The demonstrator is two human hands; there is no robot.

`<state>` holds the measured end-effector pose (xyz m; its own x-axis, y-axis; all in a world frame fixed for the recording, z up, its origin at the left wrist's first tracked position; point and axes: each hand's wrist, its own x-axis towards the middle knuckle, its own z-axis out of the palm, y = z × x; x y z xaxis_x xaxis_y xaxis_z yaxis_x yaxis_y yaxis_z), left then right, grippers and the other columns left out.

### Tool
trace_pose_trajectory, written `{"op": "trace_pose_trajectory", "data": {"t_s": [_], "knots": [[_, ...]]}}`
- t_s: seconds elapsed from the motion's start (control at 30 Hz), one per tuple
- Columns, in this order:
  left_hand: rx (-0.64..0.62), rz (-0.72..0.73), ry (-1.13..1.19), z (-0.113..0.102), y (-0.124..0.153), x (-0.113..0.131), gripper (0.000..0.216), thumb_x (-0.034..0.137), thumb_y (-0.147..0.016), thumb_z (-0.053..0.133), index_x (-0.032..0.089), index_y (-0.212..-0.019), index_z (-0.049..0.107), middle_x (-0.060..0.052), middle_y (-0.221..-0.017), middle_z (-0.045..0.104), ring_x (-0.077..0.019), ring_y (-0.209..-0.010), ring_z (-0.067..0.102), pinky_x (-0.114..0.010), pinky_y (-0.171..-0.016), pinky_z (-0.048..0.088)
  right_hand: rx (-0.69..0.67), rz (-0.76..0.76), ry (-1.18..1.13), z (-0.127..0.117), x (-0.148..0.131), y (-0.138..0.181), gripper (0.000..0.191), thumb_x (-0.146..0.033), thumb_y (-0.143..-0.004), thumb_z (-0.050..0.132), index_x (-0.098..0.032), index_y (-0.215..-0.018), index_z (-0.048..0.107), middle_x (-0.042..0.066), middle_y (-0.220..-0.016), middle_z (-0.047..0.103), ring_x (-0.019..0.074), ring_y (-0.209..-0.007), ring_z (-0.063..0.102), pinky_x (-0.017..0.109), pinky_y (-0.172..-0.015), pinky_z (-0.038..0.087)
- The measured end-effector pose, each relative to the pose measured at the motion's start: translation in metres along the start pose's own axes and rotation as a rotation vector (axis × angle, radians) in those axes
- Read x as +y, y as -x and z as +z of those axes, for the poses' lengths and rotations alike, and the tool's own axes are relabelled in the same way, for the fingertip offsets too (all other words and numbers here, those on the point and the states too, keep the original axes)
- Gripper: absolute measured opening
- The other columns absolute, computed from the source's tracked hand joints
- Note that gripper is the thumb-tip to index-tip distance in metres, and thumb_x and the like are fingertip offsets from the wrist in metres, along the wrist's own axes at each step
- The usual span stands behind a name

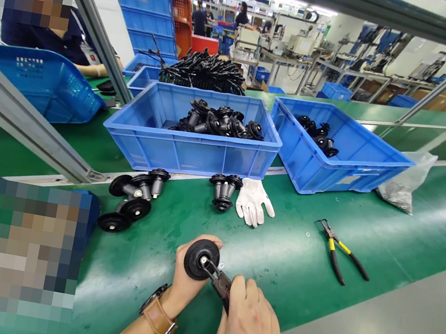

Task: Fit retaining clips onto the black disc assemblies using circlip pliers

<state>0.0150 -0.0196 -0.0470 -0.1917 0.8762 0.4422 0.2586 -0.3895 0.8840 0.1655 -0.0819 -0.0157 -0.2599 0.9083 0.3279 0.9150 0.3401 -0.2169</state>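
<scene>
Wheel (192,258), likely stiff, light and best held from behind, sits gripped in the left hand (183,288), the right hand (250,326) clenching pliers (221,285) at its centre.

Held pliers (221,285) partly hidden, basket (34,87) cropped

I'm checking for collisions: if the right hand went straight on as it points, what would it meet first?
Probably the black wheel-like part held in the left hand: the pliers in the right hand point at its centre. Whether they touch it is hard to tell.
</scene>
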Motion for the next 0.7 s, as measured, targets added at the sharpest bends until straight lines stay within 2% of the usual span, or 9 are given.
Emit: {"op": "trace_pose_trajectory", "data": {"t_s": [0.1, 0.2, 0.3, 0.4, 0.47, 0.57, 0.63, 0.7], "knots": [[0.005, -0.033, 0.058, 0.001, 0.0, 0.002, 0.021, 0.01, -0.071, 0.065, 0.019, -0.087, 0.076, -0.004, -0.088, 0.078, -0.021, -0.081, 0.074, -0.031, -0.076, 0.061, -0.039, -0.033, -0.07, -0.012, 0.008, -0.009, 0.014, -0.013, -0.089, 0.042, -0.023, -0.098, 0.045, 0.004, -0.083, 0.05, 0.0232, -0.072, 0.046, 0.035, -0.066, 0.03], [0.046, -0.066, 0.123, 0.003, -0.001, 0.006, 0.018, 0.01, -0.074, 0.065, 0.019, -0.087, 0.074, -0.005, -0.088, 0.077, -0.0213, -0.082, 0.074, -0.033, -0.078, 0.061, -0.027, 0.006, -0.114, -0.02, 0.039, -0.02, 0.014, -0.029, -0.1, 0.042, -0.022, -0.112, 0.048, 0.006, -0.092, 0.055, 0.0239, -0.079, 0.053, 0.035, -0.07, 0.037], [0.069, -0.099, 0.145, 0.004, -0.003, 0.01, 0.013, 0.01, -0.076, 0.066, 0.019, -0.083, 0.072, -0.004, -0.085, 0.076, -0.021, -0.08, 0.073, -0.032, -0.077, 0.061, 0.011, 0.141, 0.071, -0.009, 0.083, -0.026, 0.03, -0.049, -0.104, 0.04, -0.021, -0.107, 0.051, 0.007, -0.088, 0.057, 0.0255, -0.077, 0.055, 0.035, -0.065, 0.037], [0.064, -0.116, 0.145, 0.005, -0.005, 0.012, 0.011, 0.011, -0.077, 0.067, 0.021, -0.079, 0.072, -0.003, -0.08, 0.075, -0.0203, -0.075, 0.071, -0.031, -0.072, 0.061, 0.017, 0.144, 0.243, 0.011, 0.119, -0.025, 0.045, -0.057, -0.103, 0.034, -0.018, -0.109, 0.055, 0.009, -0.088, 0.058, 0.0287, -0.077, 0.055, 0.037, -0.064, 0.038], [0.063, -0.123, 0.143, 0.006, -0.006, 0.013, 0.009, 0.013, -0.077, 0.069, 0.021, -0.078, 0.072, -0.003, -0.08, 0.074, -0.02, -0.075, 0.071, -0.031, -0.071, 0.06, 0.07, 0.118, 0.255, 0.018, 0.134, -0.025, 0.055, -0.063, -0.101, 0.034, -0.015, -0.118, 0.055, 0.014, -0.1, 0.061, 0.0317, -0.089, 0.056, 0.039, -0.069, 0.042], [0.081, -0.135, 0.134, 0.006, -0.006, 0.015, 0.006, 0.015, -0.08, 0.069, 0.02, -0.078, 0.071, -0.003, -0.079, 0.074, -0.0194, -0.075, 0.071, -0.031, -0.072, 0.06, 0.207, 0.136, 0.247, 0.013, 0.156, -0.031, 0.062, -0.063, -0.101, 0.032, -0.012, -0.128, 0.054, 0.021, -0.119, 0.058, 0.0369, -0.111, 0.053, 0.044, -0.083, 0.045], [0.091, -0.133, 0.133, 0.007, -0.006, 0.016, 0.006, 0.016, -0.082, 0.068, 0.02, -0.078, 0.07, -0.003, -0.078, 0.074, -0.0188, -0.074, 0.071, -0.03, -0.072, 0.06, 0.298, 0.244, 0.314, 0.006, 0.178, -0.038, 0.065, -0.061, -0.1, 0.031, -0.008, -0.128, 0.056, 0.026, -0.121, 0.057, 0.0401, -0.115, 0.052, 0.049, -0.088, 0.044], [0.092, -0.125, 0.135, 0.007, -0.007, 0.017, 0.006, 0.017, -0.083, 0.068, 0.02, -0.078, 0.069, -0.003, -0.078, 0.073, -0.0182, -0.074, 0.071, -0.029, -0.072, 0.06, 0.32, 0.359, 0.404, 0.002, 0.205, -0.044, 0.074, -0.064, -0.098, 0.03, -0.002, -0.129, 0.056, 0.03, -0.117, 0.058, 0.0438, -0.116, 0.051, 0.052, -0.087, 0.043]]}}
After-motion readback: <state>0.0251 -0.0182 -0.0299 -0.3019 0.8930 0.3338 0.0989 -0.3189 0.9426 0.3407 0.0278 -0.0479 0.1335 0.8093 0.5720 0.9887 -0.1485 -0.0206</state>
